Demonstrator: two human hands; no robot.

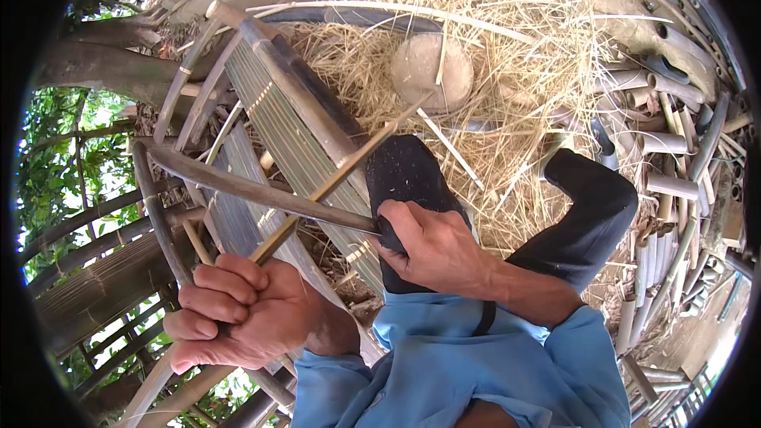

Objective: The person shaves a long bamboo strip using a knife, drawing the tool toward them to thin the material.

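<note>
My left hand [250, 313] is closed in a fist around a narrow bamboo strip [349, 165], which slants up and to the right. My right hand [436, 250] is wrapped round the dark grip of a long, slightly curved machete [238, 185]. Its blade points left and widens toward the far end. Strip and blade cross just above my left fist; whether the edge bites into the bamboo I cannot tell. Under them lies a slatted bamboo bench [293, 123], beside my dark-trousered leg [408, 170].
Pale shavings [507, 71] cover the ground ahead, around a round wooden block [420, 71]. Cut bamboo tubes [670, 143] are stacked along the right. At the left stands a bamboo railing [103, 269] with leaves behind. A long thin pole [396, 6] lies across the far side.
</note>
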